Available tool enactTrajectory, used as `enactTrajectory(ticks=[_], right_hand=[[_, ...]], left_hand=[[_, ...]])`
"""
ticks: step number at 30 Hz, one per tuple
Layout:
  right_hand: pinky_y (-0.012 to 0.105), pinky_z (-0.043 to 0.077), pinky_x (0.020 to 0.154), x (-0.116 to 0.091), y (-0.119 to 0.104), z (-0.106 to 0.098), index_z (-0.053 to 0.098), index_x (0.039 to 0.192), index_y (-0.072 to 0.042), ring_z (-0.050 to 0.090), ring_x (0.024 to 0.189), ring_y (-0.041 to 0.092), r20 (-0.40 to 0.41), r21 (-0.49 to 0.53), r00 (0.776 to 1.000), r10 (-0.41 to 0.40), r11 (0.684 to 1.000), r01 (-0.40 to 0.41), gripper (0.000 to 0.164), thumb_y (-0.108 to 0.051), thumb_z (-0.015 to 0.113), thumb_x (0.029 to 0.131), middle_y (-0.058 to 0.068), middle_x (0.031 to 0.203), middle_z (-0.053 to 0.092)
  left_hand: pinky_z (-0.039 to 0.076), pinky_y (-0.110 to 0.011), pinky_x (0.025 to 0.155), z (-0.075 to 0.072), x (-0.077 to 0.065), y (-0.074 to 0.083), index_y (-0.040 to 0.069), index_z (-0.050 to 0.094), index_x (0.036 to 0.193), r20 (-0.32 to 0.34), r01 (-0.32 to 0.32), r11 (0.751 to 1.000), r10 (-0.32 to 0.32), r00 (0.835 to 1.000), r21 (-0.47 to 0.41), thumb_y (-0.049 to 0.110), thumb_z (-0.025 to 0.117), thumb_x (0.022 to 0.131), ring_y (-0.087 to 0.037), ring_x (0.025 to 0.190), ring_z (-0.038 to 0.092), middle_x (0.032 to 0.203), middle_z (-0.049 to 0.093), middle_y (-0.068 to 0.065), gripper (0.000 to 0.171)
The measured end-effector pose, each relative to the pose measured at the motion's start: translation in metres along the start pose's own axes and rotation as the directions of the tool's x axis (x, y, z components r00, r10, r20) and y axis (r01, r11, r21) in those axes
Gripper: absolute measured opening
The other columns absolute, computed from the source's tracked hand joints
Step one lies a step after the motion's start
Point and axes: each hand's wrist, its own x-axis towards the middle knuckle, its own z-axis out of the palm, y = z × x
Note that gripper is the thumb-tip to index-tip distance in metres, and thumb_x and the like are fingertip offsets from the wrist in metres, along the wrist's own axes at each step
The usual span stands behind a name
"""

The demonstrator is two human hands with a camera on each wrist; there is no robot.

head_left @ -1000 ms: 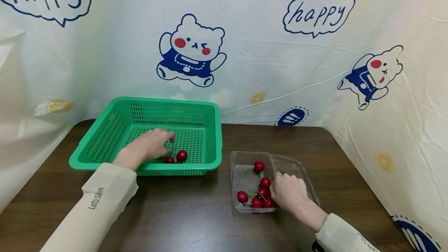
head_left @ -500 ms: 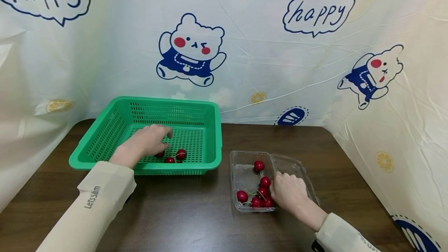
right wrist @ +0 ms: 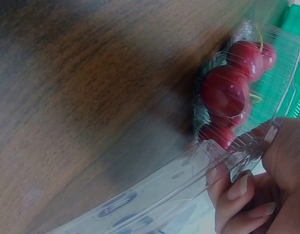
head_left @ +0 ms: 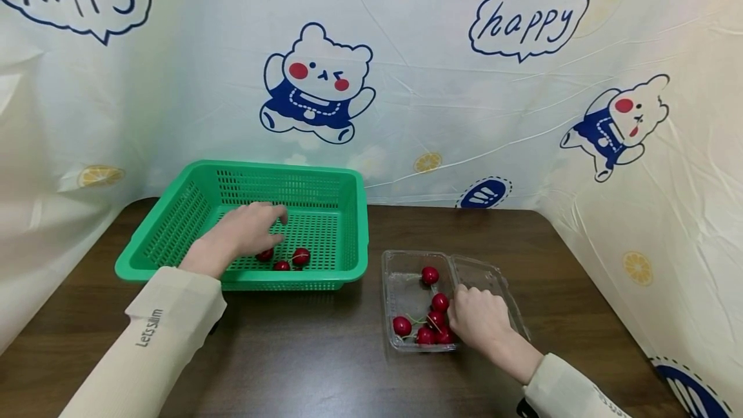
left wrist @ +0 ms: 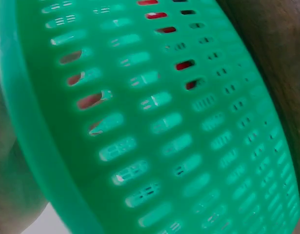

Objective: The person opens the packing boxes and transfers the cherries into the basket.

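My left hand [head_left: 240,234] is inside the green plastic basket [head_left: 203,277], its thumb and forefinger spread apart with nothing between them. Just below it, a cherry [head_left: 264,255] lies partly hidden by the hand, and another cherry [head_left: 301,257] sits to its right. The left wrist view meets the basket's slotted wall [left wrist: 140,122], with bits of red showing through the slots. My right hand [head_left: 480,318] pinches the hinged edge of a clear plastic box [head_left: 386,289] between thumb and curled fingers. Several red cherries [right wrist: 225,91] lie in that box, some with stems.
The box's clear lid [head_left: 484,274] lies folded open to the right. Both containers stand on a dark wooden table [head_left: 302,353]. A printed plastic sheet [head_left: 418,82] hangs behind the table and along its sides.
My left hand has shifted slightly left and back in the basket, and a cherry now shows below it. The right hand and the box have stayed where they were.
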Motion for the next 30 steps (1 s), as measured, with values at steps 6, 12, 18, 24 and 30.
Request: enactTrajectory(ticks=[6, 12, 18, 24, 30], right_hand=[[0.043, 0.043, 0.033, 0.0, 0.001, 0.0, 0.051, 0.059, -0.005, 0.055, 0.042, 0.027, -0.001, -0.004, 1.0, -0.003, 1.0, 0.003, 0.029, -0.017, 0.063, 0.083, 0.012, 0.05, 0.056], [0.042, 0.042, 0.033, 0.0, 0.001, 0.0, 0.051, 0.059, -0.005, 0.053, 0.041, 0.025, 0.006, -0.001, 1.0, -0.004, 1.0, 0.004, 0.029, -0.017, 0.063, 0.083, 0.011, 0.049, 0.055], [0.041, 0.042, 0.032, 0.0, 0.002, 0.001, 0.05, 0.059, -0.006, 0.05, 0.04, 0.022, 0.0, 0.0, 1.0, -0.005, 1.0, 0.005, 0.029, -0.016, 0.062, 0.083, 0.009, 0.048, 0.052], [0.04, 0.041, 0.032, 0.001, 0.001, 0.001, 0.05, 0.058, -0.006, 0.049, 0.04, 0.022, 0.001, 0.003, 1.0, -0.003, 1.0, 0.003, 0.029, -0.017, 0.062, 0.083, 0.009, 0.048, 0.052], [0.039, 0.041, 0.032, 0.001, 0.001, 0.001, 0.05, 0.059, -0.006, 0.048, 0.039, 0.021, 0.012, 0.001, 1.0, -0.002, 1.0, 0.002, 0.029, -0.017, 0.062, 0.084, 0.008, 0.048, 0.051]], left_hand=[[0.055, -0.047, 0.067, -0.007, 0.001, 0.007, 0.004, 0.062, 0.114, -0.019, -0.006, 1.0, 0.006, 1.0, 0.018, 0.021, 0.068, 0.087, -0.026, 0.079, 0.062, 0.111, 0.067, -0.021, 0.033], [0.054, -0.049, 0.07, -0.01, 0.004, 0.013, 0.006, 0.062, 0.115, -0.023, -0.004, 1.0, 0.004, 1.0, 0.024, 0.027, 0.068, 0.087, -0.028, 0.084, 0.063, 0.116, 0.067, -0.02, 0.036], [0.053, -0.051, 0.073, -0.01, 0.006, 0.021, 0.008, 0.061, 0.116, -0.019, -0.028, 0.999, 0.029, 0.999, 0.043, 0.034, 0.067, 0.086, -0.029, 0.086, 0.064, 0.12, 0.066, -0.021, 0.04], [0.052, -0.053, 0.078, -0.01, 0.008, 0.033, 0.008, 0.061, 0.117, -0.035, -0.068, 0.996, 0.07, 0.997, 0.051, 0.034, 0.067, 0.085, -0.029, 0.084, 0.064, 0.12, 0.066, -0.019, 0.042], [0.049, -0.057, 0.085, -0.009, 0.011, 0.048, 0.011, 0.062, 0.117, -0.044, -0.121, 0.99, 0.124, 0.991, 0.066, 0.037, 0.068, 0.084, -0.026, 0.079, 0.064, 0.117, 0.067, -0.015, 0.043]])
